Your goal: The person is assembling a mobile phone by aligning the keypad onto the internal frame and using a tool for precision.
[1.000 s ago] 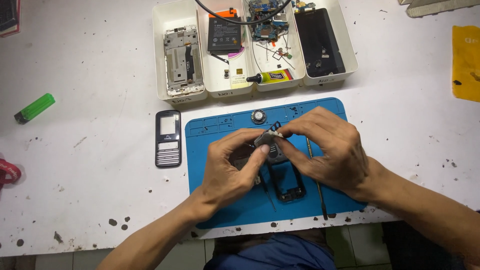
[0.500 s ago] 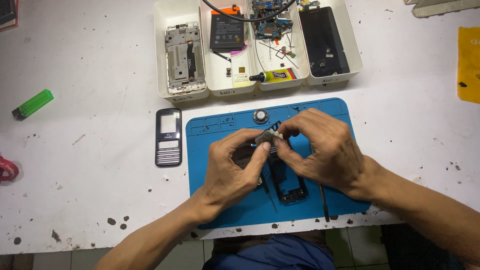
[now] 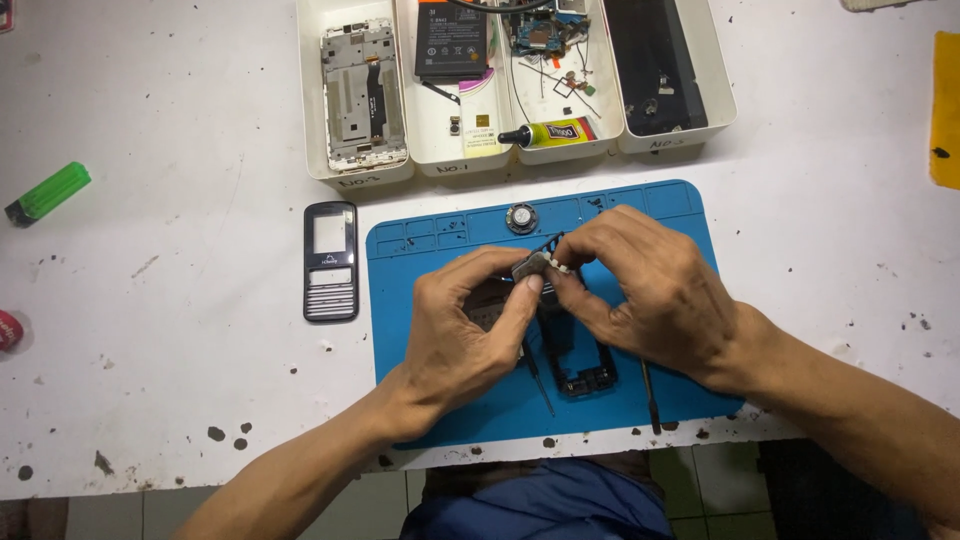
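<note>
Fingertips of both hands meet over the blue mat (image 3: 660, 400): the left hand (image 3: 455, 335) and the right hand (image 3: 655, 290) pinch a small grey part (image 3: 530, 266) between thumbs and forefingers. Just below the fingers lies a black phone frame (image 3: 585, 375); just above them, a round speaker (image 3: 521, 217). Further left of the left hand lies a black keypad cover (image 3: 330, 261), and beyond the speaker, white trays (image 3: 360, 175)

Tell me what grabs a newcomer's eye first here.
Both hands, left hand and right hand, pinch a small grey metal part together over the blue rubber work mat at centre. Left of the mat lies a black phone front cover; far left, a bright green lighter.
</note>
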